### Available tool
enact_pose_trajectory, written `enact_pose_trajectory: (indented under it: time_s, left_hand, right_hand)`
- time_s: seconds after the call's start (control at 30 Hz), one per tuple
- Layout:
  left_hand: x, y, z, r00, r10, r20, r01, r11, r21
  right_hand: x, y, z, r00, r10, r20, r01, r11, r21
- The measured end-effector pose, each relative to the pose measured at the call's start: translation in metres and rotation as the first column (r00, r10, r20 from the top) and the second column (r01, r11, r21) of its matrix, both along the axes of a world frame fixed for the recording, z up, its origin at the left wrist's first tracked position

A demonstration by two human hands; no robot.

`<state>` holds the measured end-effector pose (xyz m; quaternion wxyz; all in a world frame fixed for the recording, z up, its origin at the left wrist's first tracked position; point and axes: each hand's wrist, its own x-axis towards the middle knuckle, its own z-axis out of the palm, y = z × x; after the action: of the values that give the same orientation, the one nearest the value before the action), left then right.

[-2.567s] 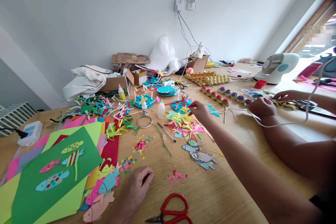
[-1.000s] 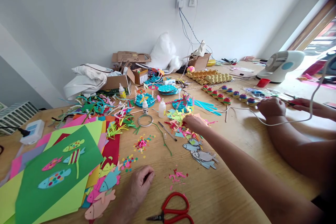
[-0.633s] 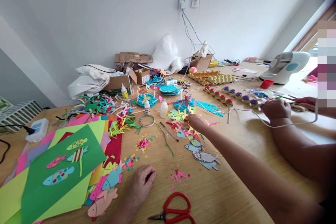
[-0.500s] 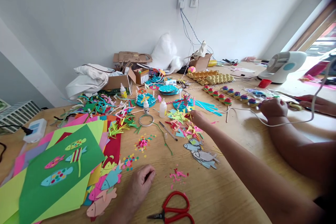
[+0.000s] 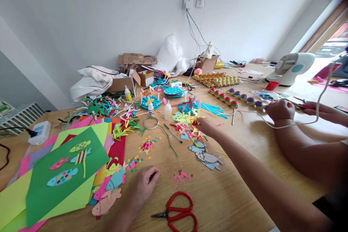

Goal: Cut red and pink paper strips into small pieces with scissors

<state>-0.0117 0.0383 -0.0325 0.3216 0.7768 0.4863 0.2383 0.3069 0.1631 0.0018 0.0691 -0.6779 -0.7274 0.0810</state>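
My left hand rests on the table with its fingers curled in, nothing visible in it. Just right of it lie pink paper snippets, and nearer to me a pair of red-handled scissors. My right hand reaches forward to a pile of coloured paper scraps. Its fingers are bent together at the pile's right edge, beside a dark red piece; what they pinch is hidden. Grey and blue paper fish lie below that forearm. On the left, a green sheet carries several decorated paper fish.
Glue bottles, a tape roll and a pen stand or lie mid-table. Painted egg-carton strips are farther right. Another person's hands work there, near a white cable and a fan.
The view has shifted slightly. My right hand stays at the scrap pile and my left hand stays curled on the table. The other person's far hand has moved a little.
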Motion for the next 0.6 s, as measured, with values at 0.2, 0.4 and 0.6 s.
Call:
enact_pose_trajectory:
  time_s: [0.2,0.4,0.6]
  left_hand:
    - [0.000,0.000,0.000,1.000,0.003,0.013,-0.003,1.000,0.012]
    - [0.001,0.001,0.000,0.999,0.013,0.052,-0.014,1.000,0.019]
    - [0.001,0.001,0.001,0.998,0.008,0.060,-0.009,1.000,0.012]
  right_hand:
    - [-0.010,-0.009,0.001,0.997,-0.025,0.071,0.028,0.999,-0.040]
    - [-0.020,-0.029,0.006,0.998,0.018,0.065,-0.019,1.000,0.022]
    - [-0.026,-0.050,0.005,1.000,0.017,0.020,-0.020,0.992,0.128]
